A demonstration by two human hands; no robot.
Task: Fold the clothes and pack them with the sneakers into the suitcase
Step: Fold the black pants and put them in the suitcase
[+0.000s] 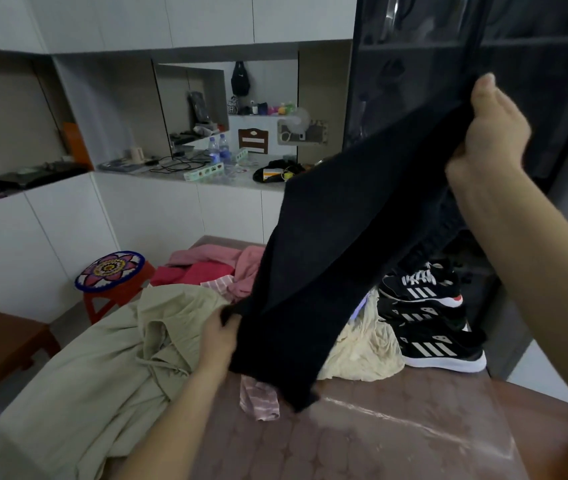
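Right hand (494, 129), upper right of frame, pinches the black trousers' (341, 244) top; left hand (220, 336), lower centre, grips their lower edge. Best pulled taut before folding. Sneakers (428, 317) sit right of centre.

the black garment (345, 230) hides part of the sneakers (424, 289) and pink clothes (206, 268).

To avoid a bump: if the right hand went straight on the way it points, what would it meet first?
Probably the dark wardrobe door, beyond the black garment the right hand grips; depth is unclear.
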